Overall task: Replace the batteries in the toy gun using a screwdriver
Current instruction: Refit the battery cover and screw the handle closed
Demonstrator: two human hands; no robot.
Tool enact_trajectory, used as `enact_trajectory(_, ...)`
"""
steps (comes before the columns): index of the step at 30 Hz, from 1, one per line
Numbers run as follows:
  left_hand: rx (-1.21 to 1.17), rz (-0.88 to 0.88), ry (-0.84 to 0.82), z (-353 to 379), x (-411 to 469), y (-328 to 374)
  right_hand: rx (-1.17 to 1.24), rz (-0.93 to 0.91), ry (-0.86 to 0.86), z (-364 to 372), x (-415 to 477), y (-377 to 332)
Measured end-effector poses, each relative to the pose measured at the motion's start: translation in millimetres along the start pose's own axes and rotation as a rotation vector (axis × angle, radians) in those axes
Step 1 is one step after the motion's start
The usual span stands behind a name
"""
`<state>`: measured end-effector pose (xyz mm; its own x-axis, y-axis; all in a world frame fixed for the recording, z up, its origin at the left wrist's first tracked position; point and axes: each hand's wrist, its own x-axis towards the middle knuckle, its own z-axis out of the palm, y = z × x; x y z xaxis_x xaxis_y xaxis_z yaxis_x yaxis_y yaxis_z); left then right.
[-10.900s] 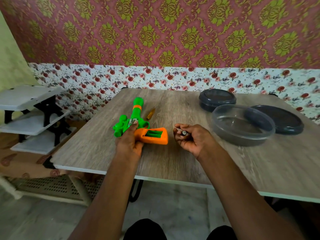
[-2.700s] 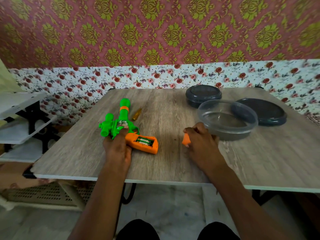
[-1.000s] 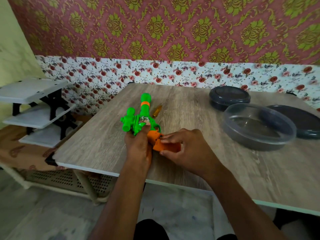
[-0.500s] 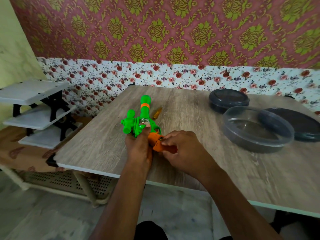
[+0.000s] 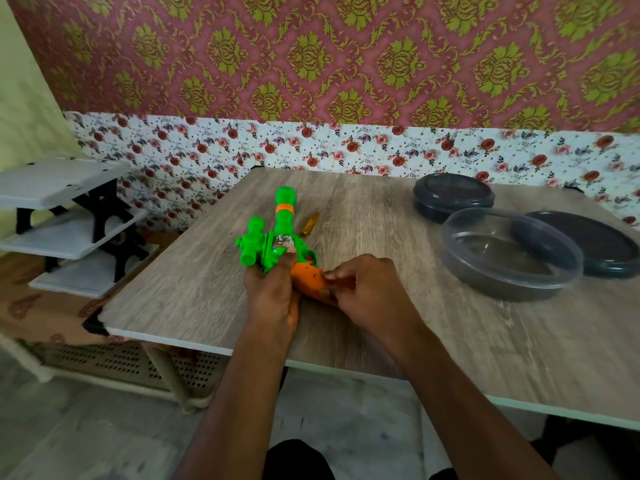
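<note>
Left hand [image 5: 272, 296] grips toy gun [image 5: 277, 237]; right hand [image 5: 370, 292] pinches its orange grip.

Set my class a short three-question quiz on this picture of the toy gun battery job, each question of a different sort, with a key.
1. True or false: the right hand holds the screwdriver.
2. Which part of the toy gun do the right hand's fingers pinch? A. green barrel B. orange grip C. green scope
3. Fill in: the ___ hand grips the gun's green body.
Key: 1 false, it lies on the table beyond the gun. 2 B. 3 left hand.
</note>
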<state>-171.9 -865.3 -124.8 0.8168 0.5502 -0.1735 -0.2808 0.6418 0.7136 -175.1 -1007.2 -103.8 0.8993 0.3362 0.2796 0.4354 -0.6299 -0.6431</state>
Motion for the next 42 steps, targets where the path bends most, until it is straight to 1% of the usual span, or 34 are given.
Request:
enact_trajectory(3, -0.002, -0.01, 0.0, 0, 0, 0, -0.002, 0.058, -0.015, 0, 5, -3)
enact_trajectory(8, 0.013, -0.027, -0.005, -1, -1, 4, -0.008, 0.089, -0.012, 1, 12, -4)
enact_trajectory(10, 0.048, -0.021, -0.04, -2, -2, 6, -0.005, 0.064, -0.013, 0, 10, -2)
enact_trajectory(13, 0.072, -0.009, -0.077, -6, -3, 6, 0.052, -0.061, -0.009, -11, 5, 4)
enact_trajectory(14, 0.072, -0.014, -0.083, -6, -4, 6, 0.062, -0.089, 0.018, -17, 3, 7)
enact_trajectory(16, 0.072, -0.02, -0.088, -7, -2, 5, 0.042, -0.101, 0.14, -31, -1, 18)
enact_trajectory(17, 0.075, -0.019, -0.094, -8, -1, 4, 0.012, -0.08, 0.199, -38, -3, 25)
enact_trajectory(19, 0.08, -0.022, -0.097, -8, 1, 3, -0.066, 0.007, 0.239, -49, -5, 41)
enact_trajectory(21, 0.088, -0.019, -0.101, -9, 3, 2, -0.079, 0.113, 0.184, -54, -7, 53)
enact_trajectory(23, 0.09, -0.022, -0.121, -10, 3, 2, -0.041, 0.185, 0.113, -55, -8, 62)
enact_trajectory(28, 0.103, -0.061, -0.125, -11, -1, 7, 0.011, 0.234, 0.08, -50, 0, 66)
enact_trajectory(36, 0.067, -0.066, -0.138, -14, 2, 6, -0.051, 0.196, 0.063, -47, 3, 59)
enact_trajectory(38, 0.06, -0.064, -0.139, -14, 3, 5, -0.101, 0.187, 0.047, -46, 4, 59)
enact_trajectory(42, 0.052, -0.064, -0.122, -14, 2, 6, -0.275, 0.159, 0.006, -40, 6, 56)
